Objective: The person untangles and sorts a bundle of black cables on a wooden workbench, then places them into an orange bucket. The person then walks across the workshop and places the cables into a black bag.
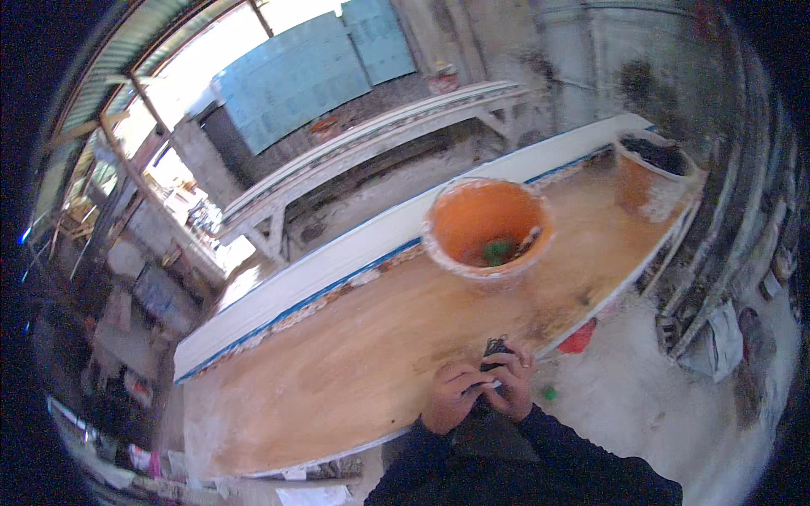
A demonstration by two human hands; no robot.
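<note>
Daylight enters between 10 and 11 o'clock, burning the open side [190,80] out to white. Shadow pools beneath the long bench [371,143] at 11 o'clock; 8 o'clock is dim. Grain and slight blur soften everything, including the left hand [451,398] and right hand [511,384] at 5 o'clock. Edges curve toward the black border [29,84].

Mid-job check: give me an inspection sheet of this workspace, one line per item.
Surface: brown tabletop, stained; white board with a blue edge along its far side.
Job's things: dark stringy bundle and small white piece at the fingers.
Clutter: open orange bucket, green item inside; second bucket with dark contents; red item beyond the table edge.
Hands: left hand and right hand together, fingers curled; exact grip unclear.
Cables: nothing seen.
Surroundings: whitish bench, blue panels.
</note>
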